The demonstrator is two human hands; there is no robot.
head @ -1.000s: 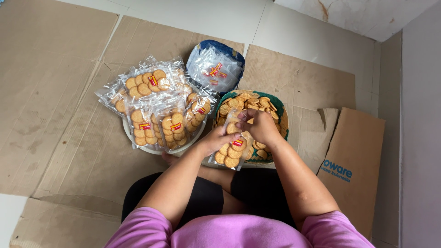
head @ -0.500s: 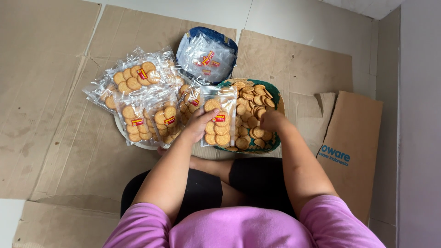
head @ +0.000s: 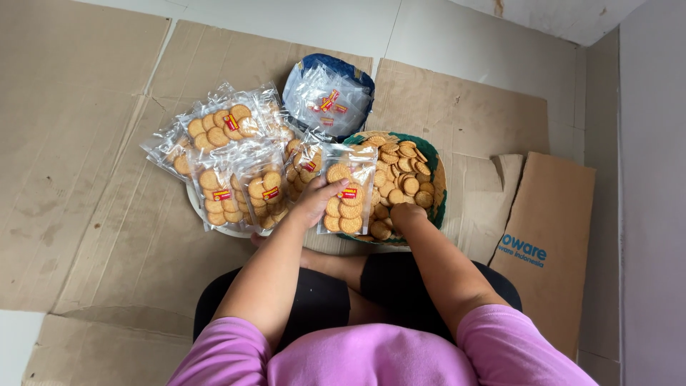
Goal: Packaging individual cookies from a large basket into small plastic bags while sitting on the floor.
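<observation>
Left hand (head: 314, 202) pinching filled biscuit bag (head: 348, 198), keeping it flat. Right hand (head: 407, 214) curled into loose biscuits in green basket (head: 437, 204) right beside. Best grab few, don't crush.

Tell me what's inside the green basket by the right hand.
The green basket holds loose round biscuits. The right hand rests on them, and the packed bag in the left hand covers its left side, so the bottom cannot be seen.

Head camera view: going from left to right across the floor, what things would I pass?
Pile of filled biscuit bags on a white plate → left hand gripping one biscuit bag → green basket of loose biscuits, right hand in it → folded cardboard box.
</observation>
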